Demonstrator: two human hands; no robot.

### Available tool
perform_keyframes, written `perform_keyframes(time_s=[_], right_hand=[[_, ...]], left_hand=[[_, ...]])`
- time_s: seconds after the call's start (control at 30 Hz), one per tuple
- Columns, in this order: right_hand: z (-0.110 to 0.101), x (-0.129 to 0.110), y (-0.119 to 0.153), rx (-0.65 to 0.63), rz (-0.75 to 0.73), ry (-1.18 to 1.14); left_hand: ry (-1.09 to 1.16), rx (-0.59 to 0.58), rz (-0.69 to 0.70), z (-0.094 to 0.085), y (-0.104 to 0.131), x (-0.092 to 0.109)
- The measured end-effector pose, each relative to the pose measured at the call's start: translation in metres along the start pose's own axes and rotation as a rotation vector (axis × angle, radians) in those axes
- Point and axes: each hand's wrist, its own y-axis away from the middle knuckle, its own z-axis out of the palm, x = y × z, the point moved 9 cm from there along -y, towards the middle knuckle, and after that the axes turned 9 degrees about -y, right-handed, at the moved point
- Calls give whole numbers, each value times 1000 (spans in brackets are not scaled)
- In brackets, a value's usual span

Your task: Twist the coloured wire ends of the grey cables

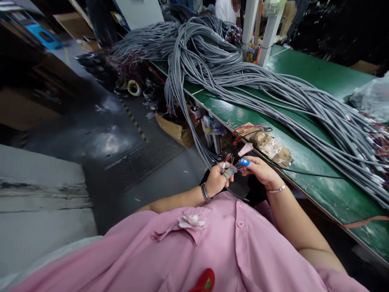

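Note:
My left hand is closed around the end of a grey cable, with thin red and orange wires fanning out past its fingers. Grey wrapping covers its thumb or a finger. Just to the right, my right hand pinches at the same wire ends, and a blue cover sits on its thumb or fingertip. The exact point of its pinch is too small to make out. Beyond the hands, a pale pink piece lies at the table edge beside a tape-wrapped board with a black cord.
A large bundle of grey cables runs along the green table and hangs over its edge. Below stands an open cardboard box. White posts rise from the table, and another person is behind. A clear plastic bag lies right.

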Motion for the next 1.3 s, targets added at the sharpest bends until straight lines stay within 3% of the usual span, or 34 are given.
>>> perform_keyframes(time_s=[0.2, 0.37, 0.53, 0.63, 0.77, 0.9, 1.0, 1.07, 1.2, 1.3], right_hand=[[7, -12, 0, -73, -110, 128], [22, -15, 1, -165, -155, 276], [29, -21, 4, -154, -266, 433], [22, -20, 9, -114, -267, 377], [0, -8, 19, 52, -197, 156], [2, 13, 29, 159, -211, 30], [5, 19, 32, 294, -282, -6], [8, 19, 30, 320, -312, -11], [14, 14, 20, 248, -307, -10], [18, 13, 11, 209, -271, 21]], left_hand=[[-73, -57, -12, 5, 5, -1], [-118, -229, -75, 20, 9, -9], [-95, -332, -188, 30, 10, -22], [-61, -281, -188, 26, 7, -24], [36, -91, -164, 10, 0, -21], [107, -6, -155, 6, -1, -20], [140, -19, -150, 9, -2, -22], [153, -64, -157, 12, -3, -24], [115, -226, -153, 21, -2, -27], [70, -233, -114, 18, -2, -26]])
